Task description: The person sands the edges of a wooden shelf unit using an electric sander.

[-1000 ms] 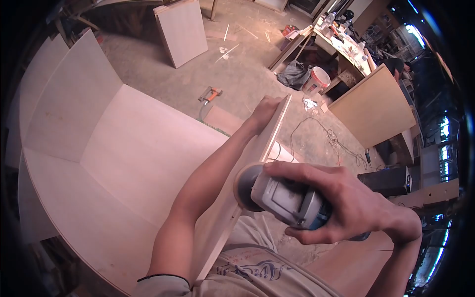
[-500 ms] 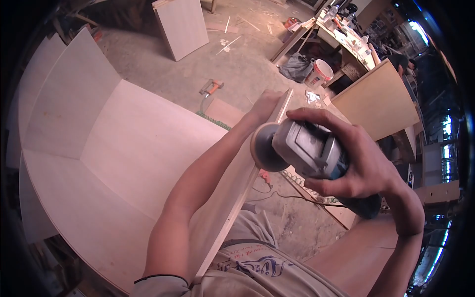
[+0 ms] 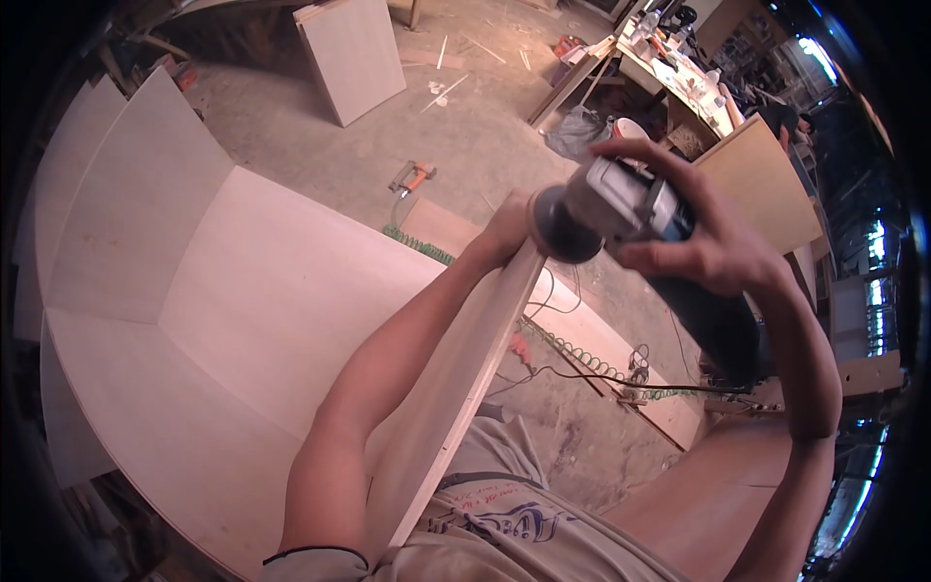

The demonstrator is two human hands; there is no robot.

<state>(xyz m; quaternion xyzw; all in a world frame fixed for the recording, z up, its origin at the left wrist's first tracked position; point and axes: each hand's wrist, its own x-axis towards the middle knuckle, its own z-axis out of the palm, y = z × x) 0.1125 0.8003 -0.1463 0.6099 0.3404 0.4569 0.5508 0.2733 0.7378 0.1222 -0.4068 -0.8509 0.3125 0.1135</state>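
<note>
My right hand (image 3: 713,228) is wrapped around an angle grinder (image 3: 630,202) with a round sanding disc (image 3: 564,225) at its front. The disc is at the far end of the upright plywood panel (image 3: 465,373), over its narrow edge; whether it touches the wood I cannot tell. My left hand (image 3: 504,233) grips that panel near the same far end, just left of the disc, with its fingers partly hidden. My left forearm runs along the panel's inner side. The panel forms one wall of a large, pale box-like plywood piece (image 3: 291,262).
An orange-and-grey air nailer (image 3: 415,178) lies on the floor by a green coiled hose (image 3: 417,242). The grinder's black cord (image 3: 582,376) crosses boards on the right. Farther back are a standing cabinet piece (image 3: 354,58), a white bucket (image 3: 628,129) and a cluttered workbench (image 3: 679,82).
My right hand has moved the grinder up and away from me along the panel's edge to its far end. My left hand still holds the panel, shifted slightly left and down in view.
</note>
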